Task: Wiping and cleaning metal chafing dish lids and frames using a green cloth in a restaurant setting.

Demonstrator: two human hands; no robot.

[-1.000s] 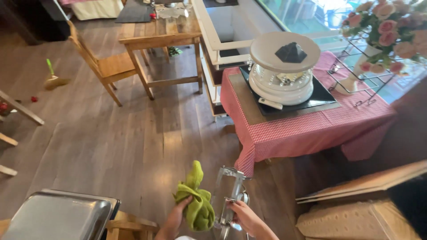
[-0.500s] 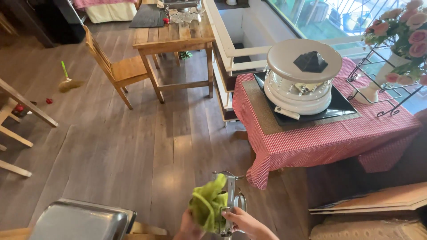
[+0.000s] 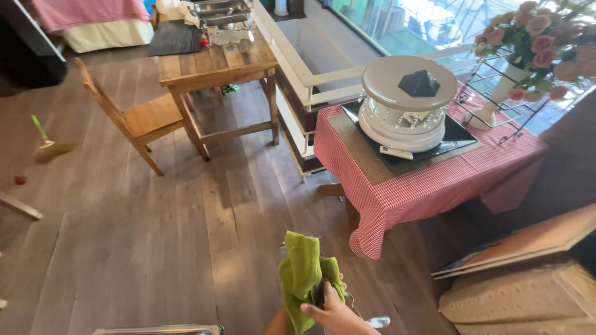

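Your right hand (image 3: 335, 313) clenches the green cloth (image 3: 301, 276) (a metal piece beneath it); left hand mostly hidden, grip unclear.

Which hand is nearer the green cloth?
Right. The right hand grips the green cloth from its right side; the left hand is mostly hidden behind the cloth at the frame's bottom edge.

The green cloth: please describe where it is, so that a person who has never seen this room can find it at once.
Start at the table with the red checked tablecloth that carries a round white stand. On the near side of it, low over the wooden floor, the right hand grips the green cloth bunched around a metal object. It is the only bright green fabric there.
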